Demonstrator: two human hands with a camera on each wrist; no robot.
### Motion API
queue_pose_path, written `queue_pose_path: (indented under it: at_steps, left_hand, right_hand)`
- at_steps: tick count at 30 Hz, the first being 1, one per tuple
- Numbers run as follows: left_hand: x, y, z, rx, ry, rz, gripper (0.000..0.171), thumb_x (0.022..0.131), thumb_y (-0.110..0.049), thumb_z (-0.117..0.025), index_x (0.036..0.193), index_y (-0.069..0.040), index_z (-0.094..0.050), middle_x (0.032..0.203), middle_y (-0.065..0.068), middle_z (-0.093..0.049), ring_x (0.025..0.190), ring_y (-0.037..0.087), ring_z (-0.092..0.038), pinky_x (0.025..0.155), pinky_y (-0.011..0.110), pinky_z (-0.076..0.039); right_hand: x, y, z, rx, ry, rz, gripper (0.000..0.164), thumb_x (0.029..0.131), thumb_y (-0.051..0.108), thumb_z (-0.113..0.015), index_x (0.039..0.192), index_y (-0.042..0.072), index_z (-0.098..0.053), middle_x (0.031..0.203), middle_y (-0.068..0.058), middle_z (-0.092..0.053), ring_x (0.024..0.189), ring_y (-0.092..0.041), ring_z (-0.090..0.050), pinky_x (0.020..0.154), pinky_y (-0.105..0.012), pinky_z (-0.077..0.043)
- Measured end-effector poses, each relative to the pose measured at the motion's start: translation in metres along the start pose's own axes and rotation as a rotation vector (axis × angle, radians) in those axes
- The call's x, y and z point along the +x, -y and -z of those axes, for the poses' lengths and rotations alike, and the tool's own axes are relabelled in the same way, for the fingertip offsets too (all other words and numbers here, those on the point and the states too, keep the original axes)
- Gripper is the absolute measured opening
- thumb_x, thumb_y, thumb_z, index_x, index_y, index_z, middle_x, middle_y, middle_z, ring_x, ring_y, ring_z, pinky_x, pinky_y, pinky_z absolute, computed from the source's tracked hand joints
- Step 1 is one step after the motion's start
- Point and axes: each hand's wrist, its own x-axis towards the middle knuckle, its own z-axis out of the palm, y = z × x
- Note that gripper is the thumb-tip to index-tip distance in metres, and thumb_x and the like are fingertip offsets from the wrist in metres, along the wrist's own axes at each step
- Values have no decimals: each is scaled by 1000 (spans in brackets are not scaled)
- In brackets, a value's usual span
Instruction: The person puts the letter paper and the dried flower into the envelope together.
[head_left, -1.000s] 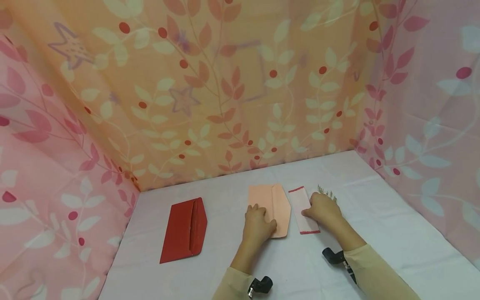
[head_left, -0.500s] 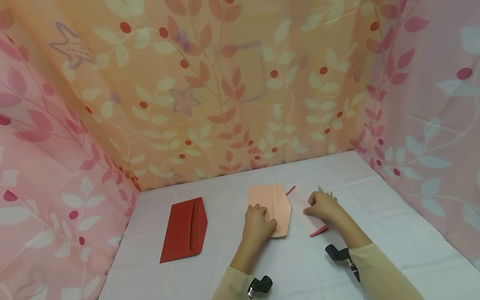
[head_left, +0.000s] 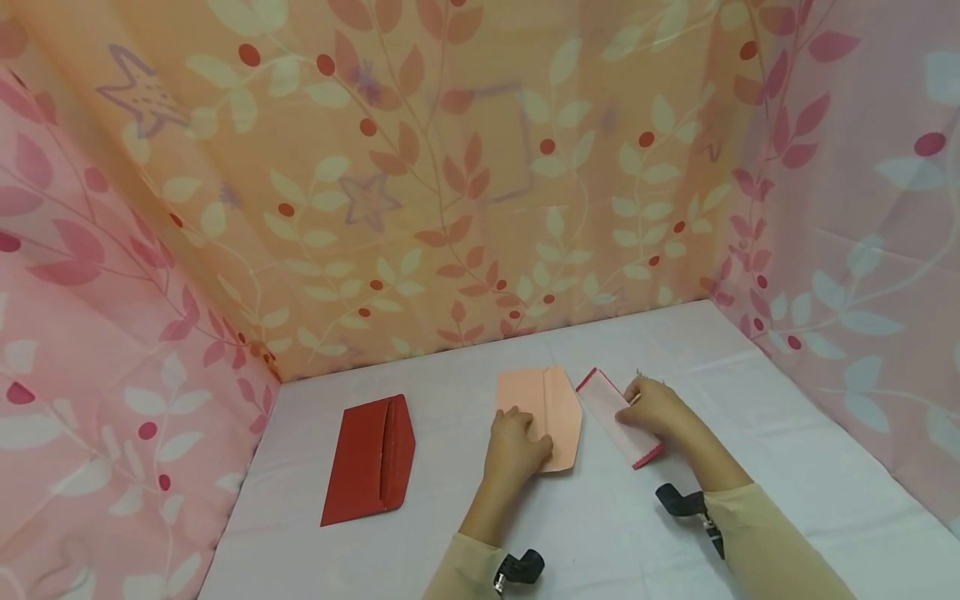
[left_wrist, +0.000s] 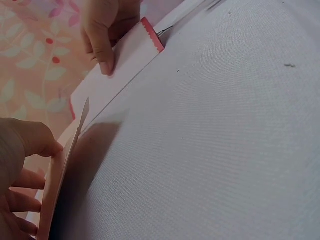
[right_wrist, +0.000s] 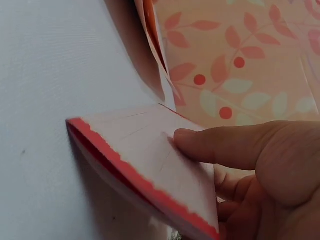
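The peach envelope (head_left: 564, 417) lies in the middle of the table, its pointed flap turned right. My left hand (head_left: 516, 443) is on it, fingertips and thumb bent against the paper, as the left wrist view also shows. In the right wrist view an orange gap shows along the envelope's edge (right_wrist: 151, 32). Just right of it, my right hand (head_left: 654, 408) pinches a folded white paper (head_left: 617, 417) with red trim on both short ends. My right thumb (right_wrist: 200, 145) lies over its upper face, the fingers behind it. One trimmed end gapes slightly between its layers.
A red envelope (head_left: 360, 462) lies at the left of the white-covered table (head_left: 450, 392). Partly hidden behind my right hand are thin dried sprigs (head_left: 640, 375). Floral curtains (head_left: 480, 183) stand at the back and both sides.
My right hand has lifted and turned the white paper, its near end swinging right, then shifted it slightly right and away. The left hand and peach envelope have stayed in place.
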Motion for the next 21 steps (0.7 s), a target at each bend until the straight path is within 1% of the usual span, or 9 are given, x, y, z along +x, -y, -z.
queue_pose_path:
  at_steps: [2, 4, 6, 7, 9, 12, 14, 17, 21]
  left_hand:
    - [0, -1, 0, -3, 2, 0, 44, 77, -17, -75, 114, 5, -73, 135, 29, -62, 139, 50, -46, 113, 56, -42]
    - [-1, -2, 1, -9, 4, 1, 44, 77, -17, -75, 115, 5, -73, 135, 29, -62, 140, 50, -46, 113, 56, -42]
    - [-1, -3, 2, -9, 3, -3, 44, 77, -17, -75, 115, 6, -73, 135, 29, -62, 139, 50, -46, 113, 56, -42]
    - [-1, -3, 2, -11, 3, -5, 44, 77, -17, -75, 115, 6, -73, 134, 29, -63, 139, 50, -46, 113, 56, -42]
    - [-1, -4, 3, -13, 4, -10, 43, 78, -17, -75, 114, 6, -73, 133, 29, -63, 139, 50, -46, 113, 56, -41]
    - [-1, -5, 4, -9, 4, -17, 43, 78, -17, -74, 114, 7, -73, 132, 29, -64, 138, 50, -47, 113, 56, -42]
    - [-1, -5, 4, -5, 5, -18, 43, 77, -16, -74, 113, 6, -73, 132, 29, -64, 138, 49, -47, 113, 56, -41]
    - [0, -5, 4, -1, 4, -15, 42, 77, -16, -74, 112, 6, -73, 131, 28, -65, 138, 48, -48, 114, 55, -41]
    - [-1, -6, 3, -4, 4, -10, 42, 77, -16, -74, 112, 6, -73, 131, 28, -65, 138, 47, -49, 115, 55, -40]
  right_hand:
    - [-1, 0, 2, -4, 2, 1, 45, 86, 21, -78, 119, -4, -60, 114, -27, -66, 97, -35, -65, 79, -47, -55]
    - [-2, 1, 5, -7, 14, -7, 52, 88, 22, -76, 128, -6, -59, 126, -30, -63, 108, -39, -63, 88, -54, -53]
    - [-3, 1, 7, -5, 26, -14, 52, 89, 22, -75, 130, -7, -60, 127, -29, -62, 109, -38, -63, 90, -53, -53]
    - [-3, 1, 8, 0, 34, -12, 50, 90, 22, -74, 129, -7, -61, 124, -28, -63, 105, -36, -63, 87, -50, -54]
    - [-3, 1, 10, 15, 43, -9, 44, 91, 21, -73, 124, -7, -63, 111, -23, -65, 91, -30, -63, 76, -42, -55]
    - [-2, 1, 12, 39, 42, 6, 37, 92, 20, -73, 117, -6, -66, 92, -15, -64, 74, -23, -58, 61, -33, -50]
    - [-2, 0, 12, 54, 45, 18, 34, 92, 20, -73, 115, -5, -66, 82, -11, -61, 68, -21, -56, 57, -31, -47]
    - [-2, -1, 14, 79, 46, 34, 35, 92, 19, -73, 115, -5, -65, 77, -8, -61, 65, -20, -56, 55, -31, -47]
    - [-3, -1, 15, 141, 45, 43, 38, 93, 18, -72, 120, -7, -62, 82, -8, -66, 64, -20, -60, 57, -35, -53]
